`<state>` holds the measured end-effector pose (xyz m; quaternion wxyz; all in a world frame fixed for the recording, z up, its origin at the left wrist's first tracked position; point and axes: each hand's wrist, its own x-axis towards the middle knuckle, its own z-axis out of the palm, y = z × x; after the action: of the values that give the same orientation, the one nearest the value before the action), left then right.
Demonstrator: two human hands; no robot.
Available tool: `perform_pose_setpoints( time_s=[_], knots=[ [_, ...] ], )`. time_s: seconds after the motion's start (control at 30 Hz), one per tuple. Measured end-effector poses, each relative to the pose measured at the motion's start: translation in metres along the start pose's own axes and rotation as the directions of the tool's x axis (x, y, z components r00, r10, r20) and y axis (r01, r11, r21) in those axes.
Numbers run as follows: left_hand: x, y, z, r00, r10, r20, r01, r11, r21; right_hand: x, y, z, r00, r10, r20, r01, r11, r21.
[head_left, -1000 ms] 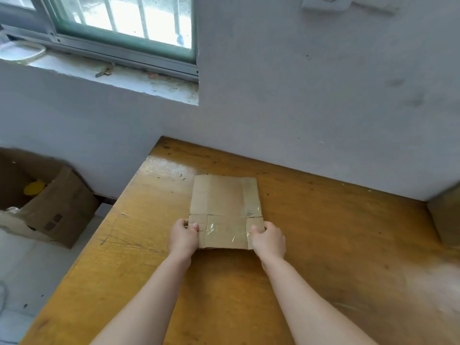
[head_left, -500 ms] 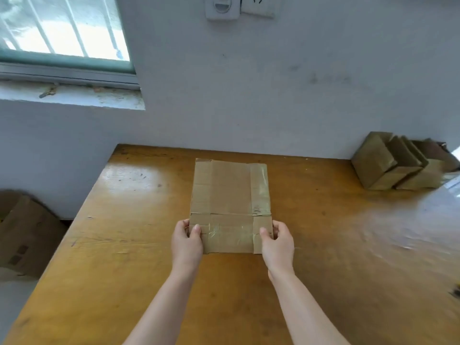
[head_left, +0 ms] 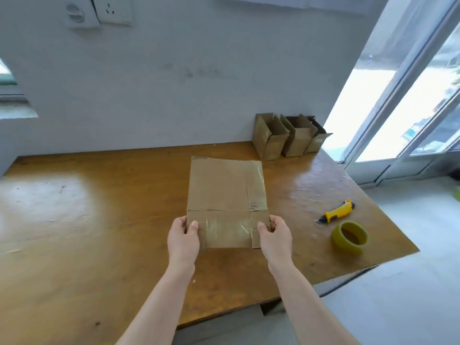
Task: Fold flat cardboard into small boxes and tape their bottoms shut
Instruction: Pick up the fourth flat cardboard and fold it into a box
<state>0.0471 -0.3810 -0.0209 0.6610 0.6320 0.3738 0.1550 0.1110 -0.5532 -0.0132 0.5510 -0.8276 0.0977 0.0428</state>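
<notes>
At my left, over the wooden table [head_left: 74, 220]: left hand [head_left: 183, 239] pinches the near-left corner of the flat cardboard [head_left: 224, 190], thumb on top, the other fingers curled under the edge and mostly hidden.

Centre: the sheet is collapsed flat. Its long axis runs straight away from me toward the wall, with the short near edge spanning between my two hands. A crease crosses it just beyond my thumbs, and shiny old tape patches lie on the near band. I cannot tell whether the far edge rests on the table or hangs just above it.

Right of centre: right hand [head_left: 275, 236] mirrors the left. It pinches the near-right corner, thumb on top and fingers wrapped round the side edge. The two hands sit level, neither nearer the work than the other.

Further right: three folded boxes [head_left: 286, 136] stand against the wall at the far corner, well apart from the sheet. A yellow utility knife [head_left: 337, 211] lies on the table, and the tape roll [head_left: 350, 237] sits just beside it, closer to me.

Judgement: folding has not begun. Everything to be opened lies ahead of my grip, so squaring it up probably means a hand going forward along the long sides. The tape is on the right hand's side.
</notes>
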Motion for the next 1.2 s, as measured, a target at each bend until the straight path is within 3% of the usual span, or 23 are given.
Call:
perform_pose_setpoints(
  time_s=[0.4, 0.7, 0.9, 1.0, 1.07, 1.2],
  knots=[
    [-0.06, 0.024, 0.135, 0.981, 0.04, 0.192, -0.048, 0.998, 0.037, 0.06, 0.049, -0.126, 0.999, 0.04, 0.011, -0.037, 0.98, -0.198],
    [-0.032, 0.041, 0.238, 0.991, 0.052, 0.124, -0.049, 0.998, -0.031, 0.156, 0.056, -0.163, 0.981, 0.106, 0.163, -0.029, 0.909, -0.416],
    [-0.016, 0.056, 0.278, 0.977, 0.199, 0.079, -0.205, 0.976, 0.076, 0.209, 0.046, -0.162, 0.968, 0.049, 0.247, 0.086, 0.857, -0.508],
    [-0.014, 0.061, 0.288, 0.949, 0.307, 0.075, -0.316, 0.913, 0.259, 0.221, 0.037, -0.158, 0.96, -0.006, 0.281, 0.139, 0.88, -0.454],
    [-0.015, 0.061, 0.296, 0.915, 0.391, 0.096, -0.398, 0.845, 0.358, 0.228, 0.027, -0.157, 0.935, -0.029, 0.353, 0.153, 0.931, -0.33],
    [-0.025, 0.059, 0.31, 0.879, 0.455, 0.144, -0.462, 0.733, 0.499, 0.238, 0.002, -0.159, 0.876, 0.044, 0.48, -0.029, 0.999, -0.038]
  ],
)
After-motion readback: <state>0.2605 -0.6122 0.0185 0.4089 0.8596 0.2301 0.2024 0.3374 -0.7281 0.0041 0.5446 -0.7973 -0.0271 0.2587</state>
